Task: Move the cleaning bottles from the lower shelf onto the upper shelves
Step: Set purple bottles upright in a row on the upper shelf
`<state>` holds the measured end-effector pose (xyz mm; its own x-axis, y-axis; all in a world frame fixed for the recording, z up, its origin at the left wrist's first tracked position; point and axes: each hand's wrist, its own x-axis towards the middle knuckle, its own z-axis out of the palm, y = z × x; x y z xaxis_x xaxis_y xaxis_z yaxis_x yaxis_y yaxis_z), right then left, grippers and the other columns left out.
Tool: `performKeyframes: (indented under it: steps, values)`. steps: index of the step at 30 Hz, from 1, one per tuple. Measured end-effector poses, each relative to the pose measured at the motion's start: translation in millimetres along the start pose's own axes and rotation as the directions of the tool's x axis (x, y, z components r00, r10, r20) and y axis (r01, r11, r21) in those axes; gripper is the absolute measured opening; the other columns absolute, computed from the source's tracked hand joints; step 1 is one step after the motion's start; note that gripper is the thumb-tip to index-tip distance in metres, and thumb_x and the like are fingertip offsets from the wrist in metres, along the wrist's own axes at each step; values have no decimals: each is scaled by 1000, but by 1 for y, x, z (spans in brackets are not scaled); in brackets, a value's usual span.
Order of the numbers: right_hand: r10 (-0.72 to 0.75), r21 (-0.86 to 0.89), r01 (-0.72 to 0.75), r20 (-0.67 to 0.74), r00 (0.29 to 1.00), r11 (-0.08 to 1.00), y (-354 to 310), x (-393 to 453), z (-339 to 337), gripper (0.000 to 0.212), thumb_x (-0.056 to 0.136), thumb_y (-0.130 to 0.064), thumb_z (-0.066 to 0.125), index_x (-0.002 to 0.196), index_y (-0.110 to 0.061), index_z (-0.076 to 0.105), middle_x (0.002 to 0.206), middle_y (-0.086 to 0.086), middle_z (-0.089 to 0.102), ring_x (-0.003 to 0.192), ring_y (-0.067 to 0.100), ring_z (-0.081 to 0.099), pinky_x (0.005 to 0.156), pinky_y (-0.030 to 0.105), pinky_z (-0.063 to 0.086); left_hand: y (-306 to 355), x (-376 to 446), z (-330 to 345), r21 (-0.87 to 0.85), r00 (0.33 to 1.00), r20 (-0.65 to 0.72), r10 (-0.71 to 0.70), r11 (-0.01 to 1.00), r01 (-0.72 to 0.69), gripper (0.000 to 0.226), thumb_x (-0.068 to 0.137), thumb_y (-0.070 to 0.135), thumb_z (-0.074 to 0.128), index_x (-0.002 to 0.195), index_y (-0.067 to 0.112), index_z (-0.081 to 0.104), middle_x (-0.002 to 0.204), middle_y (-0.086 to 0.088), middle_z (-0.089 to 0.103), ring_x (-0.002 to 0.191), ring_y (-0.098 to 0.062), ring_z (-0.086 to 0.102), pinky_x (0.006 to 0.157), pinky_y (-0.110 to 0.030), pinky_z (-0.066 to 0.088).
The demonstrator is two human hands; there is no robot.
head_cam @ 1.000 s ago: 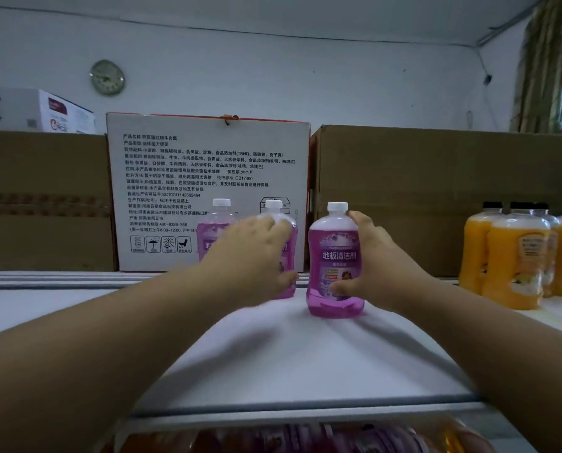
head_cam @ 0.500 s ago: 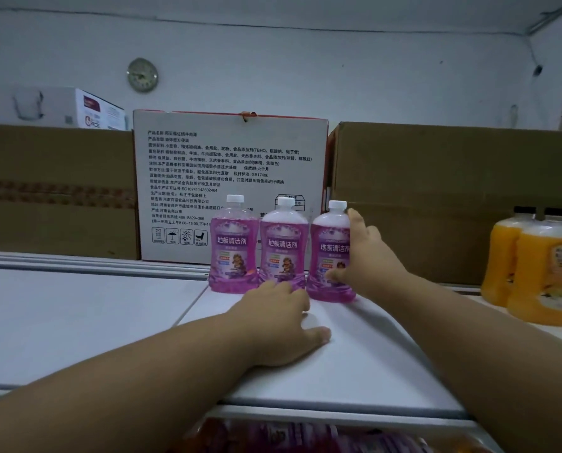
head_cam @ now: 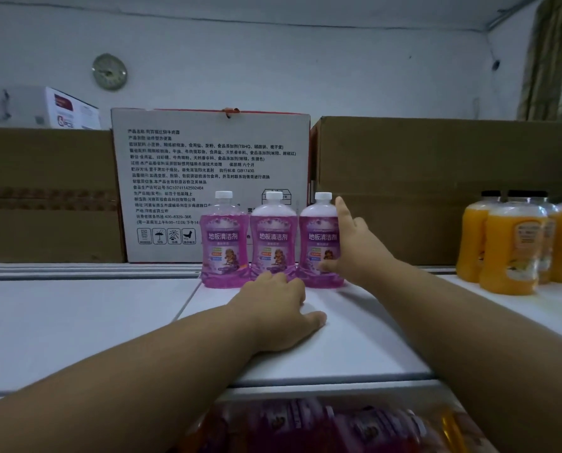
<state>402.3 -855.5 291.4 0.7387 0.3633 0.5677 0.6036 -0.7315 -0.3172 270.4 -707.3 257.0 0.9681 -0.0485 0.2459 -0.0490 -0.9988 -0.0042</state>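
Three purple bottles point(head_cam: 273, 240) abreast — right hand point(head_cam: 354, 250) clasping the rightmost, left hand point(head_cam: 279, 308) flat, empty.

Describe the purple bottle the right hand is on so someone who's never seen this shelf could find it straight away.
Find the white printed carton at the back of the white shelf. Three purple floor-cleaner bottles stand in a row before it. The one you want is the rightmost bottle, nearest the orange drink bottles, the only one the right hand grips.
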Motion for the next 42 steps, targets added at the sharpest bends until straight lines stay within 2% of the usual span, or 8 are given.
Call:
performKeyframes:
  steps: [11, 17, 22, 29, 33, 36, 39, 42]
  values:
    - [-206, 4, 215, -268, 941, 977, -17, -86, -55, 97, 73, -59, 75, 148, -40, 15, 143, -2, 40, 115, 12, 53, 83, 22, 43, 10, -29, -20, -129, 998, -63, 13, 991, -21, 53, 89, 64, 54, 129, 29, 49, 129, 3, 58, 109, -17, 55, 88, -34, 46]
    - [-336, 43, 371, -337, 880, 928, -42, -171, -108, 77, 82, -52, 69, 143, -32, 27, 136, -6, 40, 104, -6, 45, 74, 2, 31, 43, -96, -17, -107, 929, -368, 46, 990, -92, 42, 90, 61, 52, 123, 35, 52, 117, 16, 54, 105, -8, 45, 91, -30, 41]
    - [-355, 114, 401, -294, 888, 909, -34, -245, -133, 67, 83, -56, 62, 139, -35, 32, 126, -17, 37, 107, -5, 42, 83, 9, 38, 96, -159, 4, -135, 813, -576, 84, 971, -196, 43, 89, 55, 50, 121, 27, 58, 114, 11, 56, 104, -12, 47, 89, -32, 40]
    - [-333, 209, 367, -181, 925, 907, -1, -340, -111, 66, 84, -47, 64, 139, -21, 41, 129, -2, 45, 112, 10, 49, 91, 28, 47, 149, -213, 113, -264, 963, -267, -32, 964, -41, 38, 91, 57, 49, 119, 32, 54, 110, 13, 51, 98, -10, 43, 87, -33, 42]
    - [-245, 192, 261, -105, 964, 946, 21, -363, -90, 63, 85, -47, 64, 138, -22, 42, 129, -2, 46, 110, 15, 53, 89, 40, 52, 147, -203, 181, -385, 985, -96, -145, 918, 98, 37, 90, 58, 50, 116, 33, 55, 107, 13, 55, 99, -10, 49, 83, -31, 43]
    - [-139, 166, 145, -47, 989, 975, 34, -365, -74, 59, 86, -49, 61, 137, -25, 42, 128, -3, 46, 110, 16, 52, 89, 43, 51, 137, -176, 223, -458, 926, 79, -370, 811, 364, 37, 90, 60, 50, 108, 29, 58, 89, 11, 60, 83, -14, 58, 72, -34, 49]
    - [-69, 114, 69, -7, 998, 991, 43, -363, -57, 55, 87, -45, 64, 134, -25, 46, 122, -7, 47, 109, 14, 50, 90, 35, 50, 130, -148, 260, -430, 796, 320, -513, 670, 605, 61, 87, 72, 42, 115, 20, 57, 107, -3, 66, 98, -27, 64, 79, -34, 47]
    - [-34, 96, 32, 25, 999, 995, 47, -357, -42, 51, 87, -42, 68, 131, -28, 46, 118, -11, 46, 108, 12, 51, 88, 29, 48, 129, -129, 283, -421, 765, 305, -567, 640, 643, 73, 80, 83, 42, 111, 17, 55, 105, -5, 66, 89, -26, 62, 69, -32, 40]
